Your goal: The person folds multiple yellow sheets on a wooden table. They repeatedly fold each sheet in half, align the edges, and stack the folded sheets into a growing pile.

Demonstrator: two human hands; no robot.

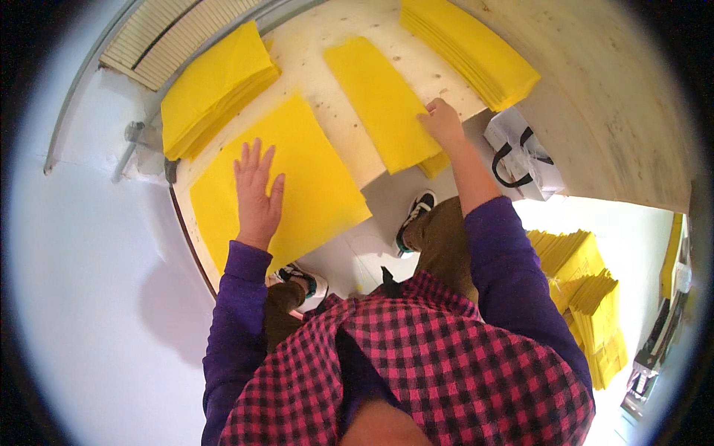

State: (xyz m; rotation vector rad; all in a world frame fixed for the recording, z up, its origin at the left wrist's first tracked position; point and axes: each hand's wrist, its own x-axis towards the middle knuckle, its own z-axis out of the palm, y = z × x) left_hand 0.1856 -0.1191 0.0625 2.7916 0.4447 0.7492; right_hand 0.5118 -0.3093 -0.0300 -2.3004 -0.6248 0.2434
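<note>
A: While the left hand (257, 195) lies flat on the big sheet (290, 171), where is the right hand (443, 123)?

B: It is further out, on the folded sheet (383, 100). The right arm is stretched forward, almost straight. The fingers bend down at the right edge of this sheet, near its lower end. I cannot tell if they pinch the edge or only press on it.

A: And the left hand, how open is it?

B: Fully open. The fingers are spread and point away from the person, and the palm presses on the yellow sheet. It holds nothing. The left elbow is bent, and the purple sleeve (234, 312) reaches to the wrist.

A: Where do the two sheets lie?

B: Both lie on the pale table (335, 74). The big sheet is at the near left corner and lies turned, not parallel to the table edge. The folded sheet is to its right, near but apart, and its lower end hangs a little over the table edge.

A: What else is on the table?

B: One yellow stack (212, 85) at the far left, just beside the big sheet, and another stack (476, 48) at the far right. A white bag (524, 152) with black handles is below the table edge, right of the arm. More yellow piles (587, 297) are on the floor at the right.
</note>
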